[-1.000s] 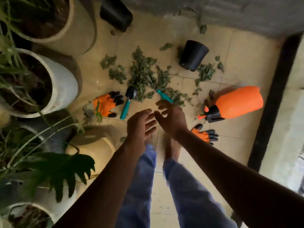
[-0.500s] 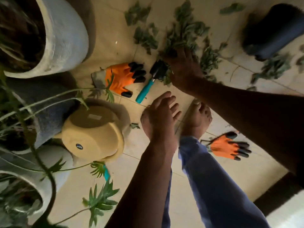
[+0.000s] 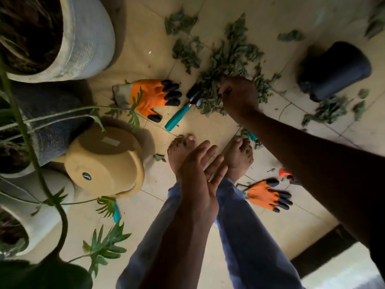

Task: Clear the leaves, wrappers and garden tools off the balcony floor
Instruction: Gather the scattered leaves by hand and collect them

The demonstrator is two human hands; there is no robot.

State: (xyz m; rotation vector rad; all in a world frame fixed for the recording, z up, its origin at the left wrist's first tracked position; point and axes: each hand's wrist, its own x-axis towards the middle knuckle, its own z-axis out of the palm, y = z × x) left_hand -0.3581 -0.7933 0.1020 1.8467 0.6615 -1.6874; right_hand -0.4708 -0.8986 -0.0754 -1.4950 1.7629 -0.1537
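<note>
**On the balcony floor: right hand in the leaf pile**

Near the floor's far edge, the right hand (image 3: 239,97) reaches down into the heap of leaves (image 3: 227,59), fingers curled around a clump. The left hand (image 3: 198,176) hovers open above the bare feet, fingers straight, holding nothing. A teal-handled trowel (image 3: 181,111) lies touching the pile, beside an orange glove (image 3: 148,97); a second orange glove (image 3: 268,197) lies by the right foot.

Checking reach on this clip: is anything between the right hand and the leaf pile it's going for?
Nothing visible. The right hand is already down on the leaf pile, fingers in the leaves. The teal-handled tool lies beside it at the pile's edge, not between them. The left hand hangs open above the feet.
</note>
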